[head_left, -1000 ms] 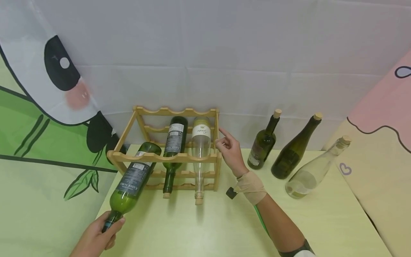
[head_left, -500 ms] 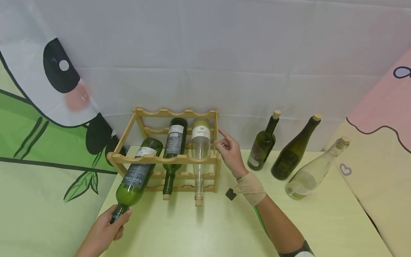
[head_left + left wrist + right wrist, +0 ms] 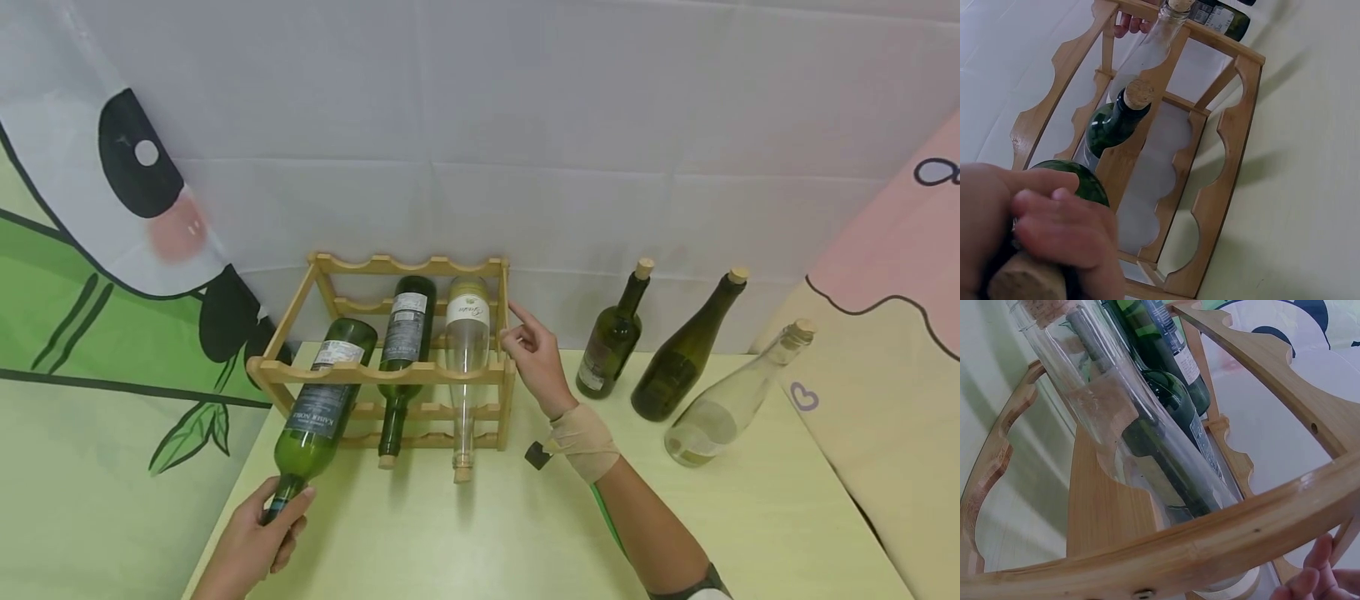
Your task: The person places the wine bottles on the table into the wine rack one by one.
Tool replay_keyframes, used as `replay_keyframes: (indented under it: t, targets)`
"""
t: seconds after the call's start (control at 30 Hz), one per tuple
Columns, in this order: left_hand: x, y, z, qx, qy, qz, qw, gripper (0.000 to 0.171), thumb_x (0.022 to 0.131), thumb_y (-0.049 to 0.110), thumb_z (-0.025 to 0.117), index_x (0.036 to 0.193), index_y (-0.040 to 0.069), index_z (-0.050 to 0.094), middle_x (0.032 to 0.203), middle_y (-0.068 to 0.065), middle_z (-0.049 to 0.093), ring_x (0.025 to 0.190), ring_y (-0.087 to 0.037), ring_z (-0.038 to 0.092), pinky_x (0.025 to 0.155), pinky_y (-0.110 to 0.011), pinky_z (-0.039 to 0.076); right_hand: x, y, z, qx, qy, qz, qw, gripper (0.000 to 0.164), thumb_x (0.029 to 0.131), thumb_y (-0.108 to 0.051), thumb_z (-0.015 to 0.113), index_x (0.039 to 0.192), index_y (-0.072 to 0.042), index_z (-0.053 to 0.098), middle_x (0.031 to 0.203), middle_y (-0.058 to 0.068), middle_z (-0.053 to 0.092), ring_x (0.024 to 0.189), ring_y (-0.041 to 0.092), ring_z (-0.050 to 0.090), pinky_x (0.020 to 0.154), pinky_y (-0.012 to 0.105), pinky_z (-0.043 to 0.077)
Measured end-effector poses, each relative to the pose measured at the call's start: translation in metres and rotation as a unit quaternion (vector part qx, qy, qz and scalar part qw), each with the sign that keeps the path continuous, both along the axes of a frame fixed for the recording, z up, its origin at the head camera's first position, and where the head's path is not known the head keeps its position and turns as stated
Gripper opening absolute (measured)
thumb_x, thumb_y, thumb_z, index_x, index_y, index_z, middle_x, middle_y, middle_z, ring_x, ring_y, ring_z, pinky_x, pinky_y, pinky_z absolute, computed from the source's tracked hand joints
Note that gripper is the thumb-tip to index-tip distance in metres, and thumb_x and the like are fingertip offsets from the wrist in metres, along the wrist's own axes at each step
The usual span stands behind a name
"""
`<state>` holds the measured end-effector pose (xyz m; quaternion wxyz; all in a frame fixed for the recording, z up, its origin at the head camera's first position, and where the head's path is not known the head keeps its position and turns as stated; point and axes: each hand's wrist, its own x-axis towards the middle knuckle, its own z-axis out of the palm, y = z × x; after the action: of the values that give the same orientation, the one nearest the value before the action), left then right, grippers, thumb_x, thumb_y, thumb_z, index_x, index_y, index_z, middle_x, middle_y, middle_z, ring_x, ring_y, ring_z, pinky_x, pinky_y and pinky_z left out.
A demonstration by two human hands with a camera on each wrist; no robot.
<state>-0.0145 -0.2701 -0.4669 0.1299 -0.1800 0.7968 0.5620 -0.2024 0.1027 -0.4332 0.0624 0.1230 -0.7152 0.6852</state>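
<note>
– where does the green bottle (image 3: 318, 417) lie?
– partly in the rack (image 3: 435, 372), at its left end: the base is in under the top front bar, the neck sticks out on the near side.
– and its long axis?
– slanted, base toward one o'clock, neck toward seven. the darker bottle (image 3: 405, 337) next to it runs closer to twelve and six, as does the clear bottle (image 3: 467, 312). i'd judge that difference in angle matters most.
– which hand is nearer?
– the left hand (image 3: 252, 537), at the seven o'clock end, thumb and fingers wrapped round the neck.
– the right hand (image 3: 538, 362)?
– between two and three o'clock from the green bottle, at the rack's right end, index finger straight. whether the others pinch the wood, i can't tell.
– past that?
– three standing bottles (image 3: 671, 383) on the table (image 3: 495, 533), from three to four o'clock.
</note>
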Motion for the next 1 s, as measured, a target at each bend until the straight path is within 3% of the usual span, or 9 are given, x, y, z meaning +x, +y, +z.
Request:
replay_keyframes:
  t: [0.13, 0.27, 0.5, 0.83, 1.0]
  targets:
    - [0.002, 0.002, -0.002, -0.013, -0.008, 0.012, 0.9998, 0.043, 0.108, 0.046, 0.065, 0.106, 0.004, 0.056, 0.067, -0.001, 0.051, 0.051, -0.011, 0.042, 0.047, -0.027, 0.041, 0.001, 0.001, 0.001, 0.0, -0.002, -0.003, 1.0, 0.06, 0.103, -0.009, 0.055, 0.162, -0.012, 0.047, 0.091, 0.0, 0.071, 0.061, 0.011, 0.04, 0.061, 0.028, 0.037]
    - [0.002, 0.005, -0.002, -0.017, -0.014, 0.019, 0.9996, 0.048, 0.108, 0.046, 0.064, 0.082, 0.008, 0.05, 0.063, 0.001, 0.046, 0.051, -0.011, 0.04, 0.048, -0.026, 0.039, 0.002, 0.002, 0.001, 0.001, -0.003, -0.007, 1.0, 0.061, 0.102, -0.01, 0.054, 0.162, -0.011, 0.047, 0.102, 0.006, 0.075, 0.062, 0.011, 0.04, 0.061, 0.027, 0.037]
    - [-0.003, 0.017, 0.002, -0.013, -0.006, 0.023, 0.9996, 0.04, 0.11, 0.036, 0.062, 0.085, 0.009, 0.048, 0.063, 0.003, 0.043, 0.052, -0.01, 0.038, 0.049, -0.026, 0.039, 0.002, 0.0, 0.002, 0.001, 0.002, -0.001, 1.0, 0.061, 0.102, -0.011, 0.056, 0.162, -0.008, 0.046, 0.084, -0.005, 0.066, 0.062, 0.01, 0.042, 0.062, 0.027, 0.039]
    - [-0.013, 0.018, 0.004, -0.021, -0.001, 0.02, 0.9996, 0.037, 0.111, 0.033, 0.061, 0.086, 0.008, 0.05, 0.065, 0.003, 0.046, 0.054, -0.01, 0.041, 0.05, -0.025, 0.039, 0.002, 0.001, 0.001, 0.002, -0.005, -0.007, 1.0, 0.061, 0.101, -0.007, 0.054, 0.161, -0.014, 0.049, 0.095, 0.002, 0.073, 0.063, 0.011, 0.042, 0.061, 0.027, 0.038]
    - [-0.017, 0.018, 0.006, -0.019, 0.004, 0.02, 0.9996, 0.039, 0.111, 0.034, 0.061, 0.083, 0.009, 0.049, 0.064, 0.004, 0.045, 0.053, -0.01, 0.041, 0.05, -0.025, 0.039, 0.003, 0.0, 0.003, 0.003, -0.006, -0.003, 1.0, 0.06, 0.103, -0.01, 0.055, 0.162, -0.017, 0.048, 0.09, 0.002, 0.069, 0.062, 0.01, 0.042, 0.062, 0.028, 0.038]
